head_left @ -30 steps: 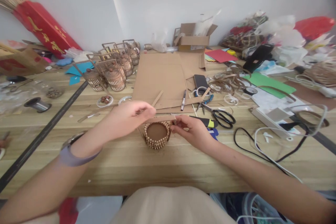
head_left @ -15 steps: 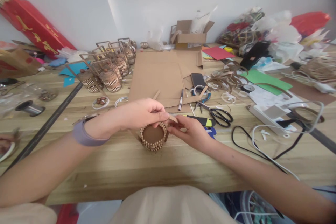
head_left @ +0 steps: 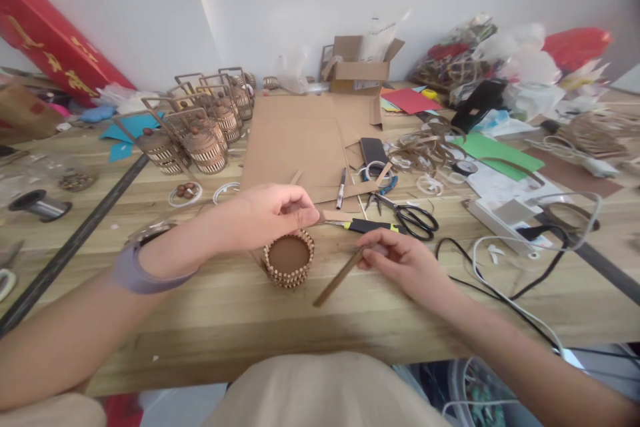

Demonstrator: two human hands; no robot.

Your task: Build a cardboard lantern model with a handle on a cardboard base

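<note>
A small round basket (head_left: 289, 278) with a beaded-looking wall of short light sticks and a flat brown base stands on the table in front of me. My left hand (head_left: 273, 213) is over its far rim, thumb and fingers pinched on a light brown strip (head_left: 336, 215) whose end sticks out to the right. To the right of the basket, my right hand (head_left: 395, 263) holds a darker brown strip (head_left: 339, 278) between thumb and fingers. This strip slants down to the left, apart from the basket. My left hand's grip is partly hidden.
A utility knife (head_left: 375, 225), black scissors (head_left: 417, 221) and a marker (head_left: 341, 188) lie just beyond my hands. Cardboard sheets (head_left: 295, 140) lie behind. Several handled stick baskets (head_left: 207, 150) stand at left. Cables (head_left: 483, 280) and a power strip (head_left: 505, 220) are at right.
My right hand has moved right and toward me, away from my left hand and the basket, with the darker strip in it. My left hand stays over the basket's far rim.
</note>
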